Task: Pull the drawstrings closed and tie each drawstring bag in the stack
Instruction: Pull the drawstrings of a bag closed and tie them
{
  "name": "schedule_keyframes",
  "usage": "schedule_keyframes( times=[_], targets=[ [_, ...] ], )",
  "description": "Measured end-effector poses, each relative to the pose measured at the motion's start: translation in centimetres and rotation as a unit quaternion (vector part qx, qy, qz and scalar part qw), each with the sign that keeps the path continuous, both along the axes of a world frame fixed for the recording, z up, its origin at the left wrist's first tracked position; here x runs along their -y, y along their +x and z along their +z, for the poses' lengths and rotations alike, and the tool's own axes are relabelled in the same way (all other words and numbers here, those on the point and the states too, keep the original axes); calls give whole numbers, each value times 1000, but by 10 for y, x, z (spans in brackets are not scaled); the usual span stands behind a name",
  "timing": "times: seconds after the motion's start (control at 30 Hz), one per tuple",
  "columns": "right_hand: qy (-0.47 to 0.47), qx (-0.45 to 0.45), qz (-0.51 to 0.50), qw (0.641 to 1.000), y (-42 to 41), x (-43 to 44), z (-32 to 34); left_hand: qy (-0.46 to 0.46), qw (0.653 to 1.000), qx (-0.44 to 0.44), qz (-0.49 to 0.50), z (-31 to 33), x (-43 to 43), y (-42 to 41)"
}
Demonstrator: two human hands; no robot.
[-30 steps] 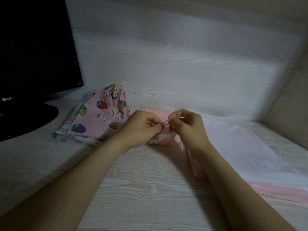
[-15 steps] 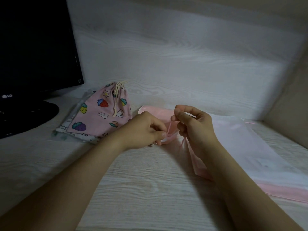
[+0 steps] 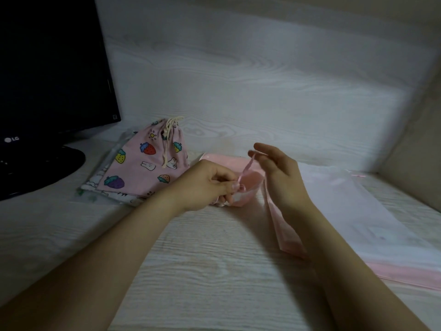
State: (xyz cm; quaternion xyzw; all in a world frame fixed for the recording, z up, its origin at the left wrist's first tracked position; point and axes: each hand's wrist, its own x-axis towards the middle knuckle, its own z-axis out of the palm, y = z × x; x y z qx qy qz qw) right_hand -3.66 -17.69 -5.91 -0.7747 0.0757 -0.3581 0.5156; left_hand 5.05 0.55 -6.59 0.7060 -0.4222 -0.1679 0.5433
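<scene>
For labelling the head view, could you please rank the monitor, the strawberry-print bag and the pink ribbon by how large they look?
1. monitor, largest, though cut off by the frame
2. strawberry-print bag
3. pink ribbon, smallest

printed cloth bag (image 3: pixel 145 163), satin ribbon (image 3: pixel 247 167), wood-grain desk (image 3: pixel 214 271)

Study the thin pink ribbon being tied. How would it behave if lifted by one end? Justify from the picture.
Probably floppy: the pink ribbon looks straight only where the right hand and left hand pull it taut. Likely very light, being narrow and thin. Its sheen suggests it may slip.
</scene>
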Motion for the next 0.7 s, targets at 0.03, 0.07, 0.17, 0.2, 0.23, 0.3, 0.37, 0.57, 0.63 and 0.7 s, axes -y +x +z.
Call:
schedule_keyframes(
  times=[0.03,0.07,0.17,0.2,0.23,0.3,0.37,0.57,0.63,0.7],
  targets=[
    [-61,-23,-29,997,1,1,-5,0,1000,-6,1,1,-1,0],
    [-122,-47,-60,990,2,2,-10,-1,1000,-15,3,1,-1,0],
    [-256,-89,-148,951,5,9,-19,-1,1000,-20,3,2,-3,2],
    [-274,-93,-163,943,5,11,-19,0,1000,-18,6,2,-3,2],
    [-285,-95,-174,938,5,12,-18,2,1000,-20,10,1,-3,1],
    [-302,-100,-195,928,5,15,-18,1,999,-29,13,2,-3,1],
    [-304,-118,-204,923,6,17,-21,3,999,-35,9,2,-3,1],
    [-264,-182,-198,926,6,16,-18,10,999,-47,4,1,-4,3],
    [-273,-121,-196,934,-1,7,-12,6,999,-52,12,2,-3,2],
    [-270,-18,-147,952,-7,-3,-5,0,998,-62,23,2,-2,1]
  ],
)
